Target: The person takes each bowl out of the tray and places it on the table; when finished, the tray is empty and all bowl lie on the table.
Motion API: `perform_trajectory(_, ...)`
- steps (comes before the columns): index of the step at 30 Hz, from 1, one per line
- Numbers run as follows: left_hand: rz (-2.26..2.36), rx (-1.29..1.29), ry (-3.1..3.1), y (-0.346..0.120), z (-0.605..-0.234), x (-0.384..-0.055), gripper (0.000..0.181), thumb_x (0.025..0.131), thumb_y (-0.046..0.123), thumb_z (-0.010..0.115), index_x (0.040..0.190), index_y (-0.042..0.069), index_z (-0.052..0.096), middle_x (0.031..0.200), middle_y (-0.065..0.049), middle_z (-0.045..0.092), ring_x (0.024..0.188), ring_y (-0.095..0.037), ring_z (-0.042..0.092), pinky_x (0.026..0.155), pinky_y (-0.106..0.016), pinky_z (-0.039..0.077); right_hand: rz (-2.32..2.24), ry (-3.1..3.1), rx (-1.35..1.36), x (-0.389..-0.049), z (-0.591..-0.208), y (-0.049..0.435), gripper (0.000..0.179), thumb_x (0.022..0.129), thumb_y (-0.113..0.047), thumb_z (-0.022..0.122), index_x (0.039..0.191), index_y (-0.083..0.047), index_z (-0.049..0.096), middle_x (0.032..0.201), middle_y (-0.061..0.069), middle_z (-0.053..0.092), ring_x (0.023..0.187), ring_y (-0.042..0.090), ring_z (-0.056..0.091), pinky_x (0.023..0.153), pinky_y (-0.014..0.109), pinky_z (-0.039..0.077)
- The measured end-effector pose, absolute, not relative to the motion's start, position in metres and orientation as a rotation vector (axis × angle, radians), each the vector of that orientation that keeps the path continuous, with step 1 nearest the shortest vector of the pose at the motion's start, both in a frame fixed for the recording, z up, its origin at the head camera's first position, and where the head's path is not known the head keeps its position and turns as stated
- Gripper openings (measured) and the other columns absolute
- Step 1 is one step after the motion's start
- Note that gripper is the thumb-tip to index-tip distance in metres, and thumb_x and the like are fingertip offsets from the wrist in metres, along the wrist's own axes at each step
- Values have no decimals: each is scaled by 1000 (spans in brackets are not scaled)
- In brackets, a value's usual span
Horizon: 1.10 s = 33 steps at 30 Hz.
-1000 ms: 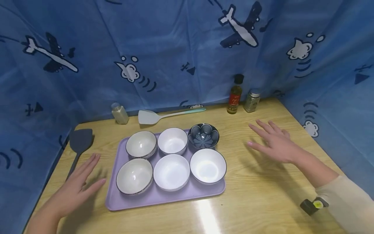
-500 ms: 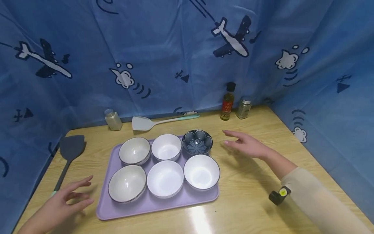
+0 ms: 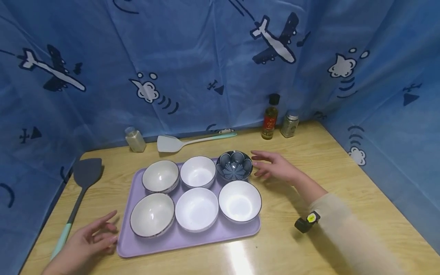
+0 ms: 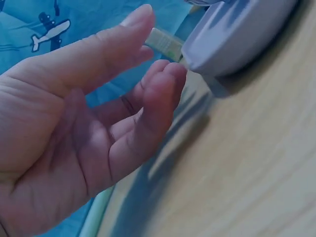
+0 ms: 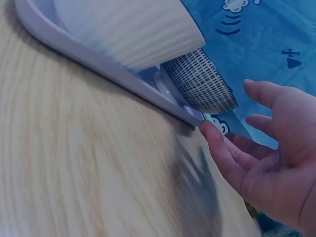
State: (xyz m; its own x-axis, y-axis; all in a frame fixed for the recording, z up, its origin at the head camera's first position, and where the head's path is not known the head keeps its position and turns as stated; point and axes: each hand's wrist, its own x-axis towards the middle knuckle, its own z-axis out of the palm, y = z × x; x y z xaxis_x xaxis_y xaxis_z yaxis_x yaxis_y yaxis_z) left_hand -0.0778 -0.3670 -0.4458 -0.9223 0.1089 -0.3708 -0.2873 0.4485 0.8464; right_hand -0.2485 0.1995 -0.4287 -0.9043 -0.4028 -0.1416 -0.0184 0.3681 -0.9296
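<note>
The bench (image 3: 192,259) is surfaced in wood grain, streaked by a glossy glare. Smooth plastic is suggested by the tray (image 3: 185,242). The bowls (image 3: 197,210) are coated in shiny, ceramic-like glaze. Creased cloth is seen in the curtain (image 3: 192,49). The dark spatula (image 3: 77,205) is finished matt.

White spatula (image 3: 170,144) lies on table (image 3: 326,152); left of it, shaker (image 3: 135,141), then dark spatula (image 3: 87,173); right, bottle (image 3: 269,121), then jar (image 3: 290,125); behind, curtain (image 3: 192,46).

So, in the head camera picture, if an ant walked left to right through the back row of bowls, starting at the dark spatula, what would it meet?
Dark spatula → cream bowl → white bowl → dark bowl → right hand.
</note>
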Motion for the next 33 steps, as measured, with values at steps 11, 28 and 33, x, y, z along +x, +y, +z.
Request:
perform_trajectory(11, 1273, -252, 2394, -368, -454, -76, 87, 87, 31, 77, 155, 1, 32, 123, -13, 59, 95, -7, 64, 78, -25, 58, -1689, 2147, -278, -253, -439, 175, 63, 99, -30, 62, 155, -13, 38, 147, 26, 48, 85, 25, 74, 75, 41, 62)
perform_trajectory(28, 1234, -177, 2475, -357, -462, -80, 84, 85, 30, 79, 152, -1, 37, 112, -10, 57, 88, -6, 60, 73, -22, 53, -1829, 1913, -214, -248, -441, 177, 64, 101, -14, 58, 158, -20, 29, 153, 28, 34, 88, 28, 72, 78, 36, 61)
perform_trajectory(33, 1312, -159, 2463, -358, -465, -79, 81, 87, 26, 78, 151, -2, 37, 112, -10, 56, 88, -6, 60, 73, -22, 54, -1876, 1873, -207, -248, -441, 175, 63, 101, -7, 55, 158, -19, 30, 149, 29, 37, 83, 24, 71, 78, 34, 61)
